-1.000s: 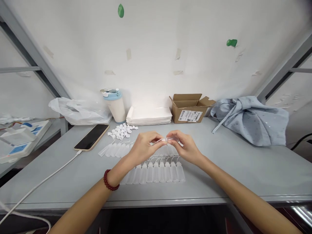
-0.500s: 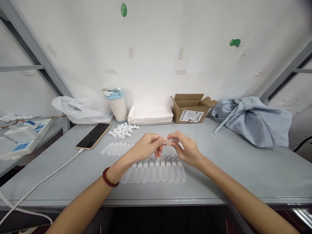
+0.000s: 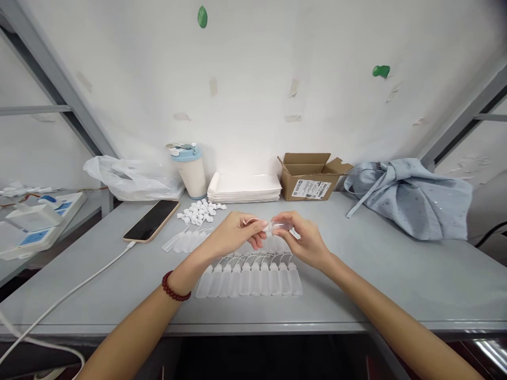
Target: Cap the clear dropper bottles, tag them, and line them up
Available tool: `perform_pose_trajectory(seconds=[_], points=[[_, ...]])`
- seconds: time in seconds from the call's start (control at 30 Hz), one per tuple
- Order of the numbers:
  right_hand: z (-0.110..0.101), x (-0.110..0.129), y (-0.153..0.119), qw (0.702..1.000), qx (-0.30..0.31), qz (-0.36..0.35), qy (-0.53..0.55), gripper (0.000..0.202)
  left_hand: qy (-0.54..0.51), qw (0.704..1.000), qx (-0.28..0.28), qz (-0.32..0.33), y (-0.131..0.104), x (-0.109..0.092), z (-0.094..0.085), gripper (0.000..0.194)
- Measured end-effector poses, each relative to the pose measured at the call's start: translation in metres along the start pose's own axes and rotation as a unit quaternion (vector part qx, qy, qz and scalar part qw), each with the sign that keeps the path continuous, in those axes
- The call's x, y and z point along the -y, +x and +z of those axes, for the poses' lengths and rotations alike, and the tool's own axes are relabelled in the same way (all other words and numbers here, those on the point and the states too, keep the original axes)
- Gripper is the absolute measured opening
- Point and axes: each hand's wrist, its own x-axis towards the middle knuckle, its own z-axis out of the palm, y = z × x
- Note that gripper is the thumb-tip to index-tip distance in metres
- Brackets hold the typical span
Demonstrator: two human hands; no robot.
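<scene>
A small translucent squeeze bottle (image 3: 280, 225) lies sideways between my hands, above the table. My right hand (image 3: 300, 237) grips its body with thumb and fingers. At its neck end, my left hand (image 3: 241, 232) pinches the white cap, from which a thin curved tube (image 3: 250, 219) runs back over the fingers. Below my hands, a front row of similar bottles (image 3: 255, 279) lies side by side, capped, their bent tubes pointing away from me. Behind it is a second row of bottles (image 3: 189, 241), partly hidden by my hands. Small white caps (image 3: 200, 212) form a pile at its left.
A phone (image 3: 152, 220) on a charging cable lies to the left. Along the wall stand a plastic bag (image 3: 132, 177), a lidded cup (image 3: 192, 174), a stack of white sheets (image 3: 245, 188), an open cardboard box (image 3: 311, 179) and a blue-grey cloth bag (image 3: 415, 198).
My hands have shifted slightly, and the fingers of the right have slid along so that more of the bottle body shows. The rows on the table look the same.
</scene>
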Motion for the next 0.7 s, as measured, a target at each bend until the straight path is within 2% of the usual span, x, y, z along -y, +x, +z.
perform_pose_trajectory(seconds=[0.07, 0.13, 0.2, 0.27, 0.33, 0.43, 0.53, 0.7], points=[[0.0, 0.001, -0.001, 1.0, -0.005, -0.022, -0.015, 0.009, -0.002, 1.0, 0.025, -0.011, -0.001, 0.0, 0.0, 0.041], [-0.001, 0.002, -0.001, 1.0, -0.005, -0.025, -0.016, 0.008, 0.018, 1.0, 0.021, 0.003, -0.002, 0.001, 0.003, 0.039], [-0.003, 0.002, -0.001, 1.0, 0.005, -0.001, 0.003, 0.007, 0.083, 0.995, -0.026, 0.048, -0.003, 0.002, 0.007, 0.031], [-0.005, 0.002, 0.001, 0.998, 0.024, 0.042, 0.034, 0.01, 0.175, 0.975, -0.084, 0.112, -0.004, 0.004, 0.011, 0.022], [-0.006, 0.002, 0.002, 0.994, 0.037, 0.081, 0.063, 0.014, 0.225, 0.956, -0.109, 0.15, -0.004, 0.005, 0.012, 0.018], [-0.006, 0.001, 0.003, 0.992, 0.029, 0.095, 0.077, 0.014, 0.171, 0.975, -0.077, 0.116, -0.004, 0.003, 0.011, 0.022], [-0.005, 0.001, 0.003, 0.998, 0.007, 0.046, 0.045, 0.012, 0.1, 0.993, -0.037, 0.058, -0.003, 0.001, 0.006, 0.032], [-0.003, 0.003, 0.001, 1.0, 0.004, -0.028, 0.005, 0.009, 0.055, 0.998, 0.036, 0.004, -0.004, -0.001, 0.004, 0.042]])
